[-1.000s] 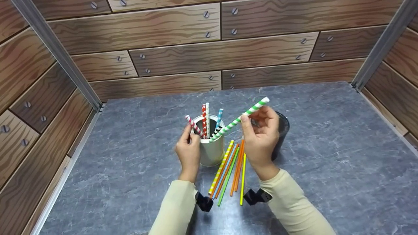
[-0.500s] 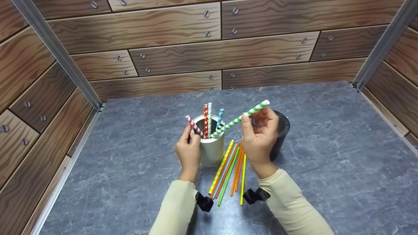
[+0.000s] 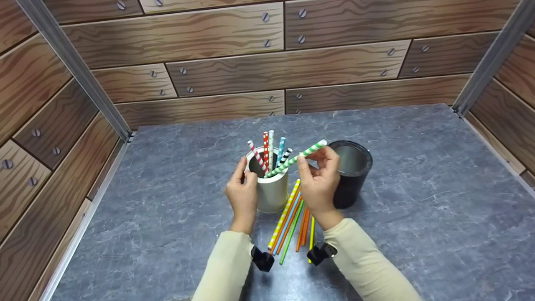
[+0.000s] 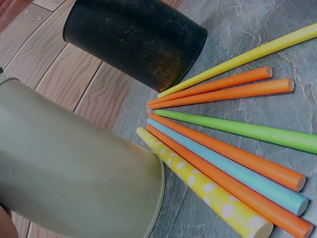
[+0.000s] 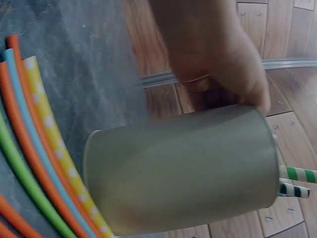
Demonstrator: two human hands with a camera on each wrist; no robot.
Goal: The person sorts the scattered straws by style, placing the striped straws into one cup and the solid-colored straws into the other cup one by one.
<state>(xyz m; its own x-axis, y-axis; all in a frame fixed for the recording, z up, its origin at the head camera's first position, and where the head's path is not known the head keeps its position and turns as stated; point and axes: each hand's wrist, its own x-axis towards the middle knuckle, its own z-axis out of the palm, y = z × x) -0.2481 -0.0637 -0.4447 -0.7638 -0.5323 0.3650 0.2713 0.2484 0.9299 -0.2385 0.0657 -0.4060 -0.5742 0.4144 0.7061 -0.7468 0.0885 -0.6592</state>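
A cream cup (image 3: 271, 196) stands upright on the table, holding several patterned paper straws: pink-striped (image 3: 257, 154), red dotted (image 3: 265, 146), pale dotted (image 3: 271, 144), blue (image 3: 281, 147) and black-striped (image 3: 286, 154). At its left side my left hand (image 3: 242, 194) pinches the rim between thumb and fingers. My right hand (image 3: 318, 184) pinches the upper part of a green-and-white striped straw (image 3: 311, 149). That straw slants down to the left, with its lower end at the cup's mouth. In the right wrist view the cup (image 5: 183, 171) hides most of the straws inside.
Thin straws in orange, blue, green (image 4: 237, 128) and yellow (image 4: 242, 58), plus a thick yellow dotted straw (image 4: 203, 183), lie in front of the cups. A black cup (image 3: 351, 188) stands to the right, behind my right hand. Wood-patterned walls (image 3: 230, 67) enclose the grey table (image 3: 167, 209).
My right hand and the green striped straw have moved left and slightly down. The pink-striped straw has shifted right. More of the black cup now shows. My left hand stays at the rim.
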